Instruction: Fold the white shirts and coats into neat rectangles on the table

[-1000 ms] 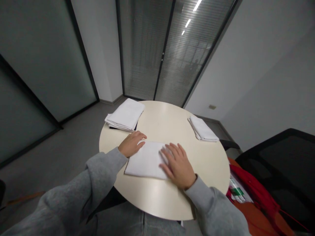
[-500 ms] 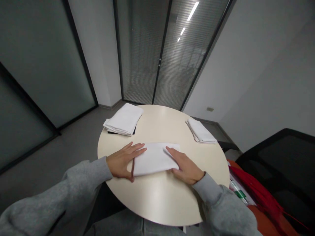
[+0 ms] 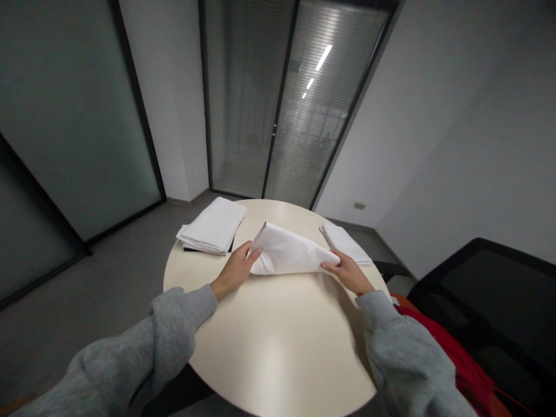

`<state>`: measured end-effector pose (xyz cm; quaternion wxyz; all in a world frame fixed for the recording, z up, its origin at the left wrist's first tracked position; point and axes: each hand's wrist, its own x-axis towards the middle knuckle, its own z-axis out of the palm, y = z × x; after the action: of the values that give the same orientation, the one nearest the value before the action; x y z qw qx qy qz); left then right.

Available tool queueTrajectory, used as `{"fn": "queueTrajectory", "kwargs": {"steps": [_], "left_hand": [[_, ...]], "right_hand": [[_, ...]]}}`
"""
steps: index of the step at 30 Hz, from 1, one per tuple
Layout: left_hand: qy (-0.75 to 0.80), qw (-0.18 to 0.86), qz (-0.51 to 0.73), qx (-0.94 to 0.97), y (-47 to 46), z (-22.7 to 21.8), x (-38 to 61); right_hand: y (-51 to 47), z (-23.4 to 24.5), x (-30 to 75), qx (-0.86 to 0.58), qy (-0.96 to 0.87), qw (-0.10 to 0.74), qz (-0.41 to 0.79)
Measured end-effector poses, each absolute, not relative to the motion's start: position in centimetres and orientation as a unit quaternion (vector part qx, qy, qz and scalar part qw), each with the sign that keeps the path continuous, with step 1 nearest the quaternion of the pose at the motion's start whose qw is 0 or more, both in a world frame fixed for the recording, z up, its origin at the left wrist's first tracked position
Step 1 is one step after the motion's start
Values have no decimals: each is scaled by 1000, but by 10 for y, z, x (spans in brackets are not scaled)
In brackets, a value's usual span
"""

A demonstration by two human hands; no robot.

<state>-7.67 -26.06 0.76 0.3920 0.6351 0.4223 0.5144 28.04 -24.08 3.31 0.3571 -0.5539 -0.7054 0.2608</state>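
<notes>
A folded white cloth point(image 3: 286, 253) is lifted off the round cream table point(image 3: 278, 336), its far edge raised. My left hand point(image 3: 237, 269) pinches the cloth's left near corner. My right hand point(image 3: 347, 272) grips its right end. Both arms wear grey sleeves. A stack of folded white cloths point(image 3: 212, 226) lies on a dark object at the table's far left. Another folded white cloth point(image 3: 343, 243) lies at the far right, partly behind the lifted one.
A black chair point(image 3: 490, 289) stands at the right, with red fabric point(image 3: 452, 370) beside the table's edge. Glass doors with blinds point(image 3: 282, 104) and glass panels rise behind the table. Grey floor surrounds it.
The cloth lay flat under both hands a second ago. Both hands have since gripped its ends and raised it off the table, moving it farther away.
</notes>
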Motion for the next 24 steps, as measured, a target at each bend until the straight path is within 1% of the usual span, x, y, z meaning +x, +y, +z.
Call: {"fn": "queueTrajectory", "kwargs": {"steps": [3, 5, 7, 9, 11, 13, 15, 17, 19, 21, 24], "left_hand": [[381, 538, 543, 520, -263, 17, -71], [367, 640, 511, 440, -266, 24, -73], [376, 691, 476, 393, -271, 27, -79], [395, 689, 462, 395, -280, 24, -90], [436, 643, 445, 446, -294, 16, -104], [496, 548, 402, 541, -309, 8, -119], [533, 415, 339, 654, -322, 6, -131], [526, 292, 290, 744, -327, 13, -134], [487, 208, 269, 804, -323, 26, -125], [435, 152, 256, 850, -310, 36, -105], [370, 106, 192, 903, -290, 31, -72]], "right_hand": [[-237, 37, 275, -525, -617, 464, 359], [-237, 40, 268, -531, -563, 484, 408], [-240, 37, 262, -583, -539, 448, 412], [-246, 27, 257, -637, -558, 381, 371], [-255, 13, 253, -660, -591, 323, 333], [-270, 4, 246, -661, -644, 279, 267], [-288, 4, 235, -660, -705, 227, 129], [-305, 13, 218, -645, -745, 168, -34], [-317, 26, 198, -607, -773, 140, -118], [-321, 31, 181, -548, -816, 129, -131], [-319, 18, 170, -487, -862, 108, -89]]}}
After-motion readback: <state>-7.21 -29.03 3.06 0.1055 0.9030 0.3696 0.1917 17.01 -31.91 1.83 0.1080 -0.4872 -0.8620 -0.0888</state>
